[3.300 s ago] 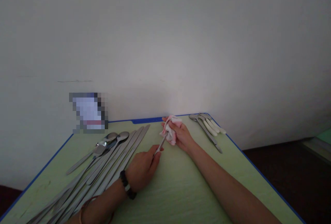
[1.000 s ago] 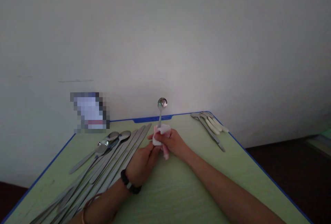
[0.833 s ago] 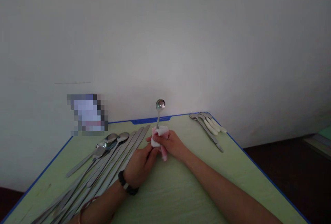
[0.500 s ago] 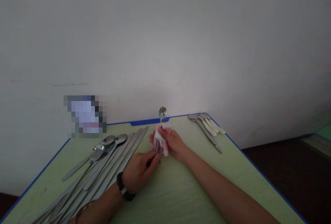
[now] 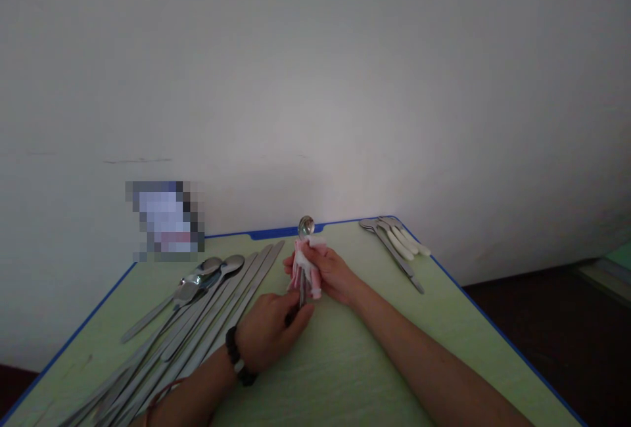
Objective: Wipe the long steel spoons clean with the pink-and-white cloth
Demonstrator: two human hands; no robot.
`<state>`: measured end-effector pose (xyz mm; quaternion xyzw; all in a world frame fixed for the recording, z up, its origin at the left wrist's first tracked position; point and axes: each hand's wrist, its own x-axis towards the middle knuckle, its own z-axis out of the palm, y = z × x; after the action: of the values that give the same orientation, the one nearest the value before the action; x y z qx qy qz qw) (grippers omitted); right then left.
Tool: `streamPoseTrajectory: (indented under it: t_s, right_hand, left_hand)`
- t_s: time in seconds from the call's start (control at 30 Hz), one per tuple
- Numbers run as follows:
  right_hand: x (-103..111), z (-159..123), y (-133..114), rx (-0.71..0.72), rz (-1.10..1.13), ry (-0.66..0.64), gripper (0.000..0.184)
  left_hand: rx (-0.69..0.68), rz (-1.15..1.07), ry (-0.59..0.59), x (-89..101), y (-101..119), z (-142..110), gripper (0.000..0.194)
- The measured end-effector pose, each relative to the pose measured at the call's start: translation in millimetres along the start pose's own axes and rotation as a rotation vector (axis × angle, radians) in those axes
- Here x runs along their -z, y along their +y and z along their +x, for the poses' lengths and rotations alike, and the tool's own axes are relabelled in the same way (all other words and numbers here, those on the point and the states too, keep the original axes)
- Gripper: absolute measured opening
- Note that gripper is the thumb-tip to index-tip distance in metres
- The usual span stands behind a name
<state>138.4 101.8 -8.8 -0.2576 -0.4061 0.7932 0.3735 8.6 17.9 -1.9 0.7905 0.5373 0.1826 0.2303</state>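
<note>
A metal spoon points away from me, its bowl showing beyond a pink and white cloth. My left hand, with a dark beaded bracelet at the wrist, is closed on the near end of the spoon's handle. Wrapped around the middle of the handle is the cloth, which my right hand grips with its thumb on top. The fingers of the right hand on the far side are partly hidden by the cloth.
Several metal spoons and knives lie on the left of the green table. At the back right is a small group of cutlery, some with white handles. A blurred-out phone-like object stands at the back left, near the wall.
My left hand has pulled the spoon a little toward me through the cloth. More handle shows below the cloth, and the bowl sits closer to it. The right hand has hardly moved.
</note>
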Motion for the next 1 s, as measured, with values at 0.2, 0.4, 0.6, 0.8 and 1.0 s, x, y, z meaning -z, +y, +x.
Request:
streamPoseTrajectory:
  t_s: [0.2,0.4,0.6,0.8,1.0]
  right_hand:
    - [2.8,5.3,0.7,0.026,0.129,0.100,0.035]
    - [7.7,12.3,2.1,0.110,0.233,0.204,0.029]
    - [7.3,11.8,0.9,0.183,0.289,0.197,0.033]
    - [7.6,10.1,-1.1,0.155,0.263,0.184,0.028]
    - [11.9,12.0,0.3,0.142,0.232,0.194,0.026]
  left_hand:
    - [-0.014,0.049,0.016,-4.8,-1.9,2.4,0.029]
    - [-0.148,0.062,-0.042,-1.0,-3.9,-0.8,0.030]
    - [-0.166,-0.142,-0.092,8.3,-1.3,-3.7,0.035]
    - [-0.151,-0.174,-0.073,7.8,-1.3,-4.3,0.036]
    - [-0.006,-0.314,0.050,0.0,-3.9,-3.1,0.031]
